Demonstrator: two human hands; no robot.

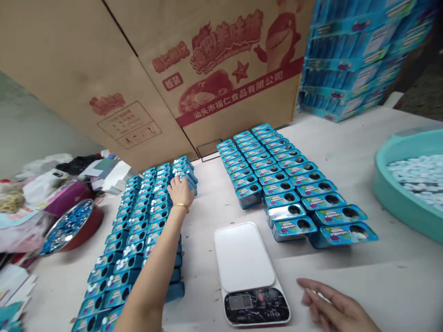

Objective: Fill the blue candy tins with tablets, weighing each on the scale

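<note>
My left hand point(182, 191), with a gold bangle at the wrist, reaches to the far end of the left block of blue candy boxes point(140, 210). Its fingers close over a blue candy box point(192, 183) there, partly hidden by the hand. Several boxes in this block have small white candies on top beside their round dark holes. Beside the scale's lower right corner, my right hand point(334, 306) has thumb and forefinger pinched on what looks like a small white candy point(319, 294). Nothing lies on the white plate of the kitchen scale point(244, 258); its display is too blurred to read.
A second block of blue boxes point(277, 170) stands behind the scale. At right is a turquoise tub point(391, 193) of white candies. Wrapped box stacks point(346, 69) and large cartons point(207, 60) line the back. A red bowl point(92, 221) of blue pieces sits left.
</note>
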